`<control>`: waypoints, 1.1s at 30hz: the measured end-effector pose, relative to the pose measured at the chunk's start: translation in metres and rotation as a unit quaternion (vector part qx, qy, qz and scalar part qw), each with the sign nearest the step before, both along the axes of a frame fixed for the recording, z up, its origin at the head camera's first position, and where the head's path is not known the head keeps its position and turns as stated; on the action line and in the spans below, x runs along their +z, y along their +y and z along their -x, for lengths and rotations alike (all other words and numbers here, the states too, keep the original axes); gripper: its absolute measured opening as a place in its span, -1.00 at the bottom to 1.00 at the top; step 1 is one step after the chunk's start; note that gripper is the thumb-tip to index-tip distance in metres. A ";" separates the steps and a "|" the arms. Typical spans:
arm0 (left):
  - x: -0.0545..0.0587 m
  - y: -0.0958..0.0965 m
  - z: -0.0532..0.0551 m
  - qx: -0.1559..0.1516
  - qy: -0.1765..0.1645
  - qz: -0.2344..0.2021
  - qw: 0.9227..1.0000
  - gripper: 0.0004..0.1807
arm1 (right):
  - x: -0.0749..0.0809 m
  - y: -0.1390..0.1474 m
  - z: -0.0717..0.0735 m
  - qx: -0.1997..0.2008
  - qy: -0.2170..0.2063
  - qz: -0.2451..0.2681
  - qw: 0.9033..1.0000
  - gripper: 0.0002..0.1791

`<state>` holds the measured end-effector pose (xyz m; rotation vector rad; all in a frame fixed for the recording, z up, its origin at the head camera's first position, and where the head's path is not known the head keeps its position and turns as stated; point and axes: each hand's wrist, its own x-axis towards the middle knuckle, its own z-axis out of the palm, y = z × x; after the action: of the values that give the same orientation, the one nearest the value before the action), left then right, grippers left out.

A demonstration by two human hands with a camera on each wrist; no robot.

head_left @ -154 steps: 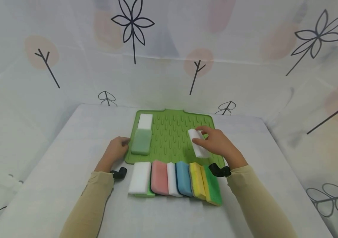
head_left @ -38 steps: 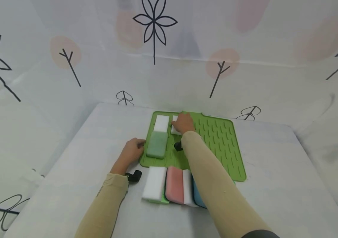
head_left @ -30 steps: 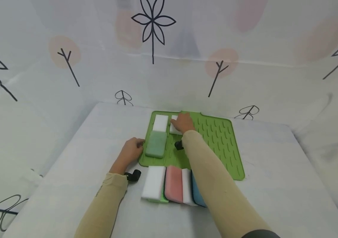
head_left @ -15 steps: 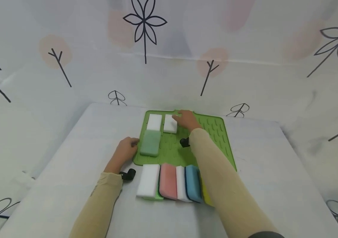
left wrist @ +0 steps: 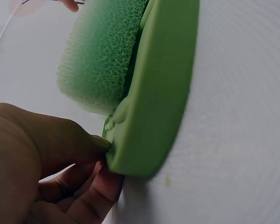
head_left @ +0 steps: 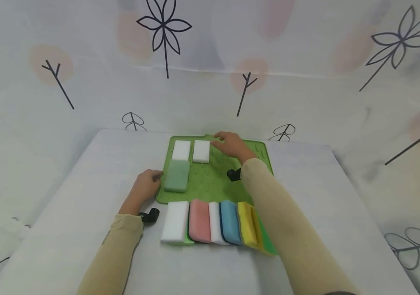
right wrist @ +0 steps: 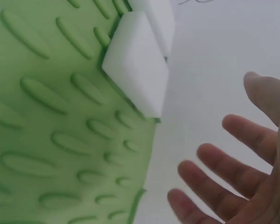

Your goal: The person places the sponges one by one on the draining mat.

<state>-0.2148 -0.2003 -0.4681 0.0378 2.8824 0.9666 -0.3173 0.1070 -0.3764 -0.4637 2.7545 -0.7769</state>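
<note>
A green ribbed silicone mat (head_left: 213, 184) lies on the table. My left hand (head_left: 147, 187) pinches its left edge; in the left wrist view the thumb (left wrist: 86, 144) presses on the rim and the fingers curl below it. My right hand (head_left: 233, 146) hovers at the mat's far side with fingers spread and nothing in them, shown clearly by the right wrist view. Just left of it, a white sponge (head_left: 201, 151) lies on the mat, beside another white sponge (head_left: 181, 150) in the far left corner. In front of that one lies a green sponge (head_left: 176, 176).
A leaning row of sponges stands along the mat's near edge: a white one (head_left: 175, 221), a pink one (head_left: 199, 221), a narrow white one (head_left: 215, 223), a blue one (head_left: 230, 222) and a yellow one (head_left: 247, 225). My right sleeve (head_left: 287, 221) partly covers the row's right end.
My right hand has carried a white sponge from the mat's right side to the far left, let go of it and drawn off to the right. My left hand has stayed at the mat's edge.
</note>
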 end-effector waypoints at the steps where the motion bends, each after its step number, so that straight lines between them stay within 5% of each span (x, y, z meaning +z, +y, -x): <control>1: 0.001 -0.001 0.000 0.003 -0.002 0.000 1.000 -0.50 | 0.002 0.001 -0.002 0.001 -0.004 -0.001 1.000 -0.37; 20: 0.007 -0.010 0.001 0.000 -0.020 0.008 1.000 -0.49 | 0.003 0.030 -0.049 0.039 0.030 -0.010 0.999 -0.35; 33: 0.000 -0.002 0.001 -0.010 -0.012 0.001 1.000 -0.48 | -0.008 0.063 -0.093 -0.023 0.029 0.002 0.999 -0.32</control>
<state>-0.2156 -0.2021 -0.4676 0.0545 2.8563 0.9533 -0.2246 0.1696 -0.3842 -0.4315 2.8268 -0.7934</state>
